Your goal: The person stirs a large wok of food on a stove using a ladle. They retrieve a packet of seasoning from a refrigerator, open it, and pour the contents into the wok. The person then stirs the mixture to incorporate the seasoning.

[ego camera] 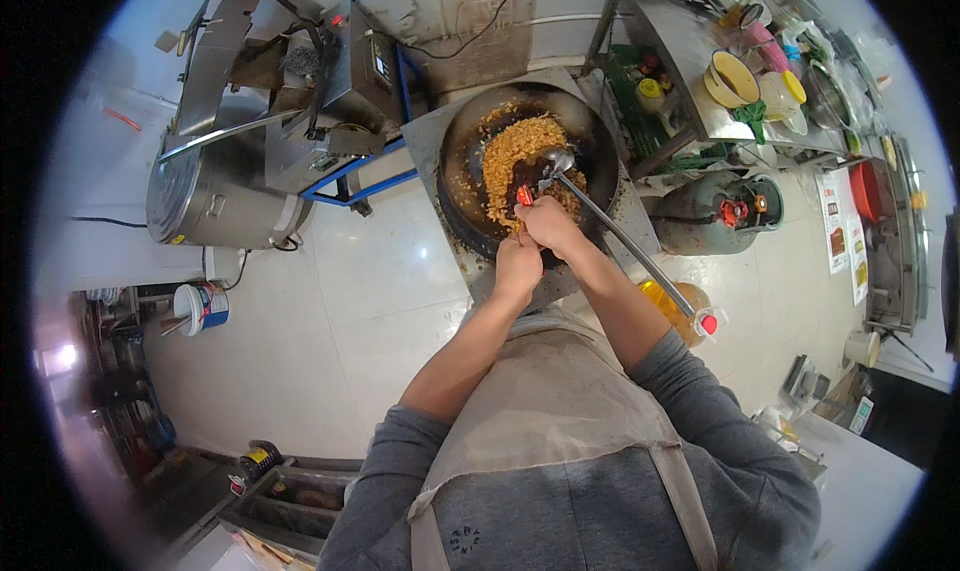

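Observation:
Both my hands meet over the near half of a large dark wok (600,135). My right hand (551,222) grips a small red packet (524,195), whose top shows above the fingers. My left hand (517,265) is closed just below it, against the right; whether its fingers also hold the packet's lower part is hidden. Under the hands lies golden, crumbly chopped food (517,143) with a dark brown patch (529,173) in its middle. A long-handled metal ladle (630,244) rests with its bowl in the wok, its handle reaching out over the near right rim past my right forearm.
A gas cylinder (712,214) lies right of the stove, near an oil jug (675,308) with a red cap. A steel table (690,68) holds a yellow-rimmed bowl (731,79) and jars. Left are a blue-framed metal machine (367,75), a large steel pot (202,196) and a white bucket (201,310).

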Tool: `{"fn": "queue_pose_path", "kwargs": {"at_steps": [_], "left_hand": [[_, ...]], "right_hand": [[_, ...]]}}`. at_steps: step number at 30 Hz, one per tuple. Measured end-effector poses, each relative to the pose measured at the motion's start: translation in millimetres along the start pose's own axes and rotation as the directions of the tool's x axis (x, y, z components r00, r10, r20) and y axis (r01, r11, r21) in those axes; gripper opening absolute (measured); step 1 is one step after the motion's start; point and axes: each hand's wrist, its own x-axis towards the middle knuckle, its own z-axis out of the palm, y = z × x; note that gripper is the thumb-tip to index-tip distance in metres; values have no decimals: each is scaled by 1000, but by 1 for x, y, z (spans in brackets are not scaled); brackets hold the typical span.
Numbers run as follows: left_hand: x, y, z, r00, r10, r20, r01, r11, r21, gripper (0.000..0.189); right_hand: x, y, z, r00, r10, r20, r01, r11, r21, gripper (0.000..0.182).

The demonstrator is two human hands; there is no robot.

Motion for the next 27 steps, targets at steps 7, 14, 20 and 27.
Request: {"fn": "queue_pose_path", "kwargs": {"at_steps": [7, 14, 20, 27], "left_hand": [[9, 5, 3, 991, -127, -46, 108, 948, -298, 28], [15, 7, 5, 992, -128, -10, 116, 932, -343, 22], [10, 17, 18, 998, -66, 4, 66, 988, -140, 26], [12, 5, 21, 999, 6, 43, 3, 979, -204, 30]], "right_hand": [[8, 6, 10, 998, -39, 54, 16, 924, 383, 30], [-23, -17, 9, 993, -97, -71, 120, 859, 497, 28], [11, 5, 2, 993, 14, -119, 55, 829, 556, 26], [-2, -11, -3, 990, 16, -139, 66, 824, 562, 24]]}}
